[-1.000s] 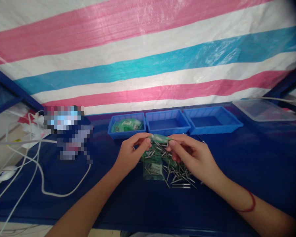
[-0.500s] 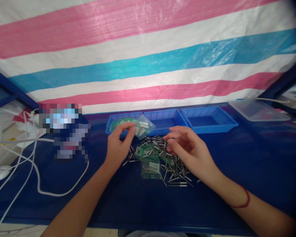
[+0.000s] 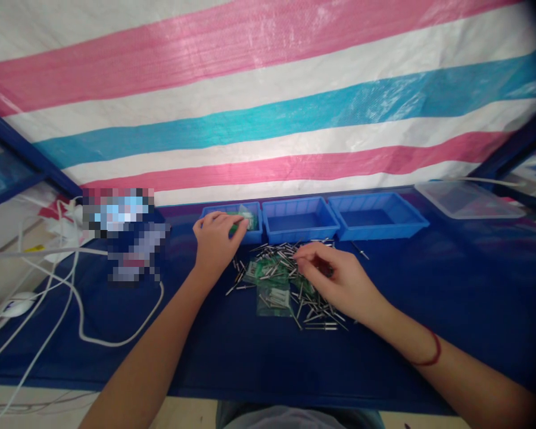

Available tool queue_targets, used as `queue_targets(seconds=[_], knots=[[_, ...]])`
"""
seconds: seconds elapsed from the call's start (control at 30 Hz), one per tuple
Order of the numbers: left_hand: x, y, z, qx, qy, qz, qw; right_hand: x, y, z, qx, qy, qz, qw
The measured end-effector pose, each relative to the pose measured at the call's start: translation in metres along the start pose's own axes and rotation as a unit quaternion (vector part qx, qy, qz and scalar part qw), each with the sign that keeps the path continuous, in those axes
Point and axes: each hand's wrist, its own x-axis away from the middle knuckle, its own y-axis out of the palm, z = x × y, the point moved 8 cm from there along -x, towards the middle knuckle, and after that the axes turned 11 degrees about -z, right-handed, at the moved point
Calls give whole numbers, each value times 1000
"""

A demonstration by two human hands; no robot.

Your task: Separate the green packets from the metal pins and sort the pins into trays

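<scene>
My left hand (image 3: 218, 238) lies over the left blue bin (image 3: 259, 229), fingers stretched out across the small plastic bags (image 3: 249, 220) inside it. Those bags have green backs and clear fronts, and the hand covers part of them. My right hand (image 3: 333, 277) is at the pile of metal blind rivets (image 3: 312, 308), thumb and forefinger brought together; whatever is between the tips is too small to make out. Among the rivets lie more bags, one of them a filled clear bag (image 3: 274, 300) at the pile's front.
A middle blue bin (image 3: 268, 232) and a right blue bin (image 3: 379, 229) stand in the row. One loose rivet (image 3: 361, 250) lies right of the pile. White cables (image 3: 87, 339) loop on the left, near a blurred-out object (image 3: 138, 238). A clear plastic lid (image 3: 467, 202) lies at the back right.
The filled bag in my left hand went down into the left bin, and the fingers spread from their pinch. My right hand's fingers closed together over the rivets.
</scene>
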Motion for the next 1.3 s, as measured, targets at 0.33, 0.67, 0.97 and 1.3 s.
queue_targets(seconds=[0.33,0.67,0.97,1.3], knots=[[17,-15,17,13,64,37,997,20,66,-38,277,-217,-215,911],[26,-11,39,68,140,1,988,22,62,-45,407,-272,-127,863],[28,-13,46,135,172,-13,976,21,44,-54,348,-255,-13,902],[37,-9,63,234,248,-101,935,11,-6,-13,101,-54,96,989]])
